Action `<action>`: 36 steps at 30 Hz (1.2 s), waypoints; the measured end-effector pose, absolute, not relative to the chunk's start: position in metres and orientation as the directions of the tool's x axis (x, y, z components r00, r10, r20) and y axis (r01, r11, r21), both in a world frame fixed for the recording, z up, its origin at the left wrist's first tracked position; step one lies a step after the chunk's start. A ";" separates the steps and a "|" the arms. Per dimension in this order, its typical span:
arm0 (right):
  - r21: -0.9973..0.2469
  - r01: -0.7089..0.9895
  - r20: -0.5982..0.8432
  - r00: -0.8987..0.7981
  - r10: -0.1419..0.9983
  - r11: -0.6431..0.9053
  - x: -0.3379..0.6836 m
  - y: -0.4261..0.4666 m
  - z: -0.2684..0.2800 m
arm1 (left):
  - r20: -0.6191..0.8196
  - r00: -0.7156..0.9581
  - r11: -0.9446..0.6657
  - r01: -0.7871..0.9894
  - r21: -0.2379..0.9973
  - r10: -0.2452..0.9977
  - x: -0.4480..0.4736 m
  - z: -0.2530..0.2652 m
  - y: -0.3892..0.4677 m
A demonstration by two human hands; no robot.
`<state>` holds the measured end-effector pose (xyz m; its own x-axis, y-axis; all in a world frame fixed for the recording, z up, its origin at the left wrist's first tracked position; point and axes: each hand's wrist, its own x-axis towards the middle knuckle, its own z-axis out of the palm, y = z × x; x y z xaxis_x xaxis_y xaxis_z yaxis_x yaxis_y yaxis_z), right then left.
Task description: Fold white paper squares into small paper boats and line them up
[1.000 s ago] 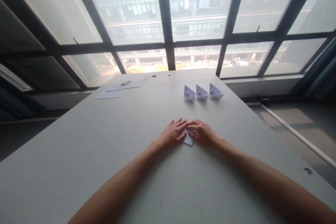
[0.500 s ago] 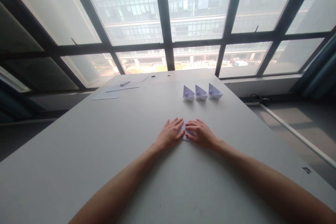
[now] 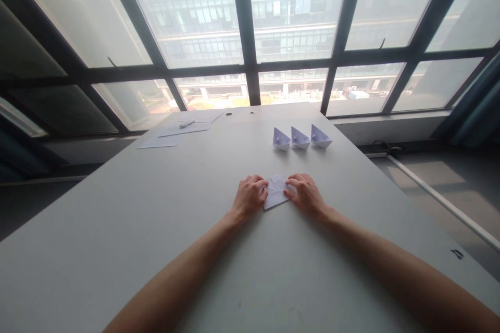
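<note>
A small folded sheet of white paper lies on the white table between my two hands, turned a little askew, with crease lines across its upper part. My left hand has its fingers curled and pinches the paper's left edge. At the opposite edge, my right hand holds the paper between thumb and bent fingers. Beyond the hands stand three folded white paper pieces with pointed tips: the left one, the middle one and the right one, side by side in a row.
Flat white sheets lie at the far left of the table, with a white pen-like object on top. Two round holes are near the table's far edge. Large windows rise behind it. A dark mark is at the right edge.
My hands have moved apart from lying nearly flat over the paper, and their fingers have curled onto its sides. More of the paper shows, and it sits at a slant.
</note>
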<state>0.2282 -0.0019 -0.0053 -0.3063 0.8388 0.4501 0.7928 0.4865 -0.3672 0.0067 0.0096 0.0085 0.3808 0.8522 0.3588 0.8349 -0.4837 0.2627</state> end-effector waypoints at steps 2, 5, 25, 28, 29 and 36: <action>-0.363 0.789 0.451 -0.316 0.835 0.495 0.228 -0.002 -0.004 | 0.368 0.378 -0.485 0.834 0.263 0.850 0.006 0.009 0.010; -0.363 0.782 0.439 -0.336 0.833 0.506 0.228 -0.002 -0.006 | 0.377 0.445 -0.554 0.790 0.263 0.812 0.007 0.007 0.010; -0.232 0.906 0.342 -0.264 0.902 0.353 0.229 -0.004 -0.003 | 0.302 0.666 -0.729 0.652 0.208 0.682 0.008 -0.001 0.007; -0.207 0.934 0.350 -0.206 0.914 0.290 0.231 -0.004 -0.001 | 0.357 0.622 -0.711 0.667 0.226 0.697 0.009 0.000 0.007; -0.202 0.937 0.352 -0.201 0.914 0.284 0.231 -0.004 0.000 | 0.359 0.607 -0.698 0.678 0.230 0.709 0.009 0.001 0.008; -0.224 0.901 0.400 -0.264 0.878 0.373 0.225 -0.005 0.003 | 0.370 0.421 -0.527 0.809 0.259 0.828 0.010 0.004 0.008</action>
<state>0.2251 -0.0047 0.0030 -0.2641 0.8776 0.4002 0.9005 0.3730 -0.2236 0.0097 0.0077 0.0038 0.4214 0.8281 0.3698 0.8092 -0.5274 0.2590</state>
